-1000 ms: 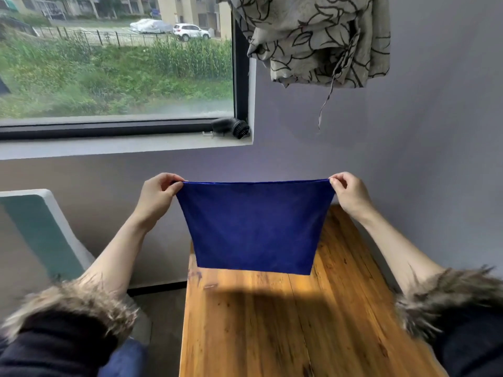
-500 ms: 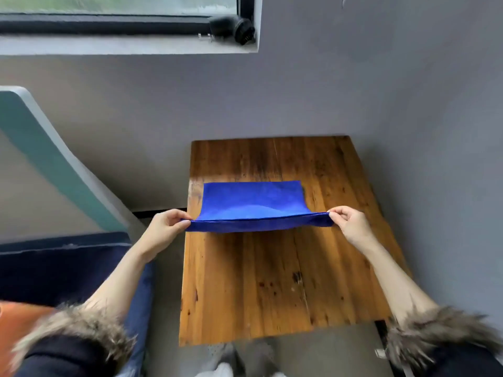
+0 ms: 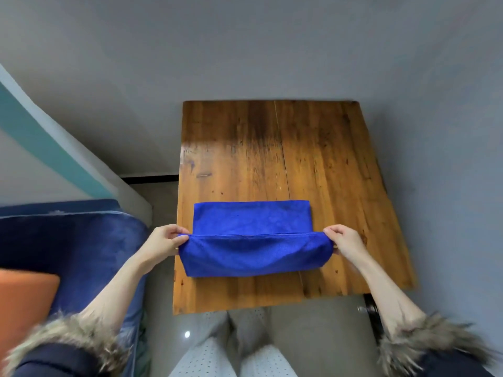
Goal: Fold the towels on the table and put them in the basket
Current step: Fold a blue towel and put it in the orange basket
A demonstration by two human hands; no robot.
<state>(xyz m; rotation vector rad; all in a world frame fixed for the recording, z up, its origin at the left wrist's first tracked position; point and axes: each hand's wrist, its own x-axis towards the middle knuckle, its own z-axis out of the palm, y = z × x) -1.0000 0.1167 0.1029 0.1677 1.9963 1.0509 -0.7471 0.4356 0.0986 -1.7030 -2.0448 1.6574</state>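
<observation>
Wooden table bears blue towel; blue sofa beside.

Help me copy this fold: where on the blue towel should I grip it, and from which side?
Pinch the blue towel at the two ends of its raised fold line, one from each side, as the left hand and right hand do. That edge spans the towel's width, so end grips likely keep it taut and straight over the table.
</observation>
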